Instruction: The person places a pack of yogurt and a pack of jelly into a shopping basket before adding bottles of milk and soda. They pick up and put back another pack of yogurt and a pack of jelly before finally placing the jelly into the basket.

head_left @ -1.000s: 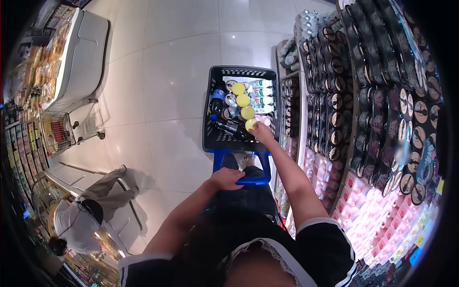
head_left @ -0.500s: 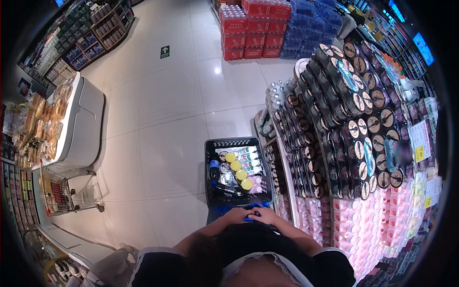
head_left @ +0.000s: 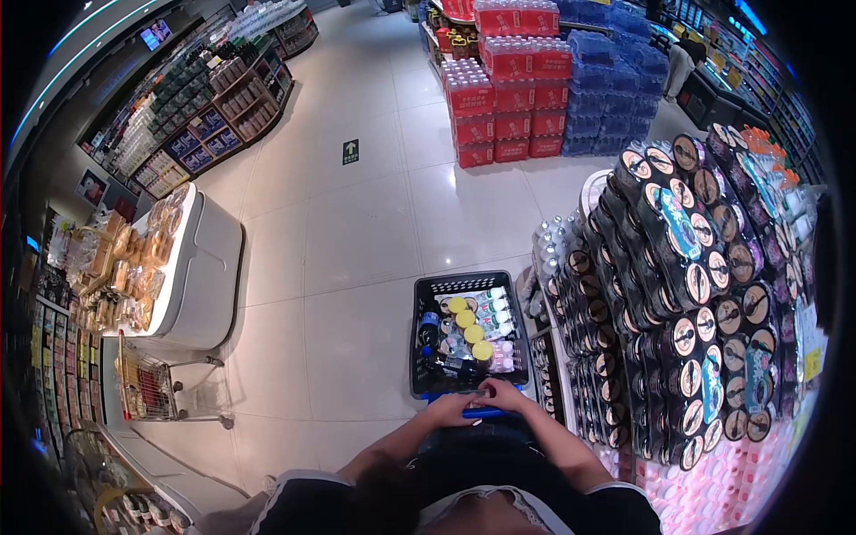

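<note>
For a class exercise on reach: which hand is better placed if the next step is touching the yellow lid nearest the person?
Probably the right hand. Both are at the blue handle, but the right is closer to that yellow lid, while the left hand sits farther left.

Both bare arms reach forward from the near side, set wide apart at the sleeves and slanting inward until the hands nearly meet. The left arm [head_left: 379, 453] runs toward the far right, its wrist fairly straight, the left hand [head_left: 452, 410] back upward with fingers pointing right. The right arm [head_left: 562, 453] angles toward the far left, and the right hand [head_left: 503, 394] lies slightly farther away, fingers bent. Whether the fingertips touch is unclear.
</note>
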The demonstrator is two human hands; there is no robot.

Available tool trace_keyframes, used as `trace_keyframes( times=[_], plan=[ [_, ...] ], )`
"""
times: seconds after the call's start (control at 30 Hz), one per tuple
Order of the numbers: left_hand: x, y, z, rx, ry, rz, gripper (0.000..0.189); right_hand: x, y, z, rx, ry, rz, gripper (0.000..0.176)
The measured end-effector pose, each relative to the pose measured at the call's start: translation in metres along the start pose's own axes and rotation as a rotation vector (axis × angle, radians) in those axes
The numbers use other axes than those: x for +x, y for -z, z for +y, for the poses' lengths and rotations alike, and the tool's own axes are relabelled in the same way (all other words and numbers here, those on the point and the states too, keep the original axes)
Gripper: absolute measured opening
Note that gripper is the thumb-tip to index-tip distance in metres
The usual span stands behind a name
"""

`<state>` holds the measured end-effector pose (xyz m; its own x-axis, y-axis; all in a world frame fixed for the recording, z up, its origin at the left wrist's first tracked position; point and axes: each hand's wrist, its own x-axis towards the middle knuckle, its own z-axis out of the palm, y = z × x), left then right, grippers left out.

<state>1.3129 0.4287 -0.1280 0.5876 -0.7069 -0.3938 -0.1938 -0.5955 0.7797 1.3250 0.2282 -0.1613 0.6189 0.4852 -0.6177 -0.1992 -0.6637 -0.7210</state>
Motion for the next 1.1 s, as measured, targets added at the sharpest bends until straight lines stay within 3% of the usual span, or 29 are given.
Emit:
trace_keyframes(
  times=[0.07, 0.13, 0.2, 0.23, 0.27, 0.33, 0.37, 0.43, 0.47, 0.53, 0.6, 0.7, 0.73, 0.83, 0.87, 0.9, 0.97, 1.07, 1.1],
  plan=[
    [0.014, 0.012, -0.01, -0.042, 0.046, 0.005, 0.069, 0.03, 0.029, 0.003, 0.047, 0.054, 0.028, 0.072],
    [0.027, 0.022, -0.015, -0.088, 0.094, -0.009, 0.076, 0.058, 0.046, -0.003, -0.394, 0.238, 0.233, 0.089],
    [0.033, 0.036, -0.018, -0.106, 0.145, 0.02, 0.088, 0.093, 0.064, -0.001, -0.424, 0.313, 0.171, 0.1],
    [0.036, 0.046, -0.017, -0.088, 0.065, 0.011, 0.088, 0.114, 0.068, 0.006, -0.527, 0.368, 0.239, 0.099],
    [0.039, 0.054, -0.016, -0.073, -0.018, 0.003, 0.089, 0.145, 0.066, 0.024, -0.636, 0.288, 0.288, 0.097],
    [0.045, 0.063, -0.016, -0.109, 0.134, -0.041, 0.082, 0.175, 0.076, 0.032, -0.476, 0.066, 0.422, 0.099],
    [0.048, 0.064, -0.021, -0.101, 0.104, -0.036, 0.079, 0.187, 0.079, 0.036, -0.473, 0.062, 0.415, 0.099],
    [0.054, 0.064, -0.033, -0.153, 0.012, 0.01, 0.062, 0.201, 0.085, 0.03, -0.416, -0.319, 0.215, 0.104],
    [0.052, 0.058, -0.037, -0.162, 0.019, -0.005, 0.062, 0.201, 0.083, 0.026, -0.405, -0.328, 0.202, 0.104],
    [0.065, 0.06, -0.053, -0.161, -0.124, 0.043, 0.049, 0.215, 0.091, 0.024, -0.312, -0.488, -0.018, 0.109],
    [0.069, 0.062, -0.056, -0.232, -0.185, 0.066, 0.04, 0.223, 0.081, 0.036, -0.328, -0.481, -0.001, 0.107],
    [0.076, 0.08, -0.055, -0.291, -0.11, -0.165, 0.042, 0.245, 0.069, 0.055, -0.19, -0.696, 0.17, 0.104],
    [0.081, 0.095, -0.044, -0.238, 0.006, -0.275, 0.045, 0.247, 0.073, 0.05, -0.147, -0.723, 0.183, 0.1],
    [0.083, 0.106, -0.048, -0.379, 0.008, -0.333, 0.05, 0.256, 0.069, 0.051, -0.144, -0.707, 0.265, 0.086],
    [0.088, 0.115, -0.045, -0.359, 0.031, -0.438, 0.054, 0.254, 0.065, 0.05, -0.141, -0.738, 0.236, 0.086],
    [0.095, 0.122, -0.044, -0.334, 0.043, -0.537, 0.058, 0.252, 0.065, 0.048, -0.127, -0.679, 0.3, 0.081],
    [0.098, 0.125, -0.044, -0.387, 0.041, -0.556, 0.06, 0.246, 0.072, 0.064, -0.132, -0.644, 0.344, 0.077],
    [0.103, 0.134, -0.043, -0.439, 0.072, -0.584, 0.063, 0.239, 0.083, 0.089, 0.172, -0.408, 0.466, 0.064],
    [0.103, 0.129, -0.047, -0.44, 0.057, -0.586, 0.061, 0.239, 0.086, 0.093, 0.28, -0.422, 0.474, 0.061]
  ],
)
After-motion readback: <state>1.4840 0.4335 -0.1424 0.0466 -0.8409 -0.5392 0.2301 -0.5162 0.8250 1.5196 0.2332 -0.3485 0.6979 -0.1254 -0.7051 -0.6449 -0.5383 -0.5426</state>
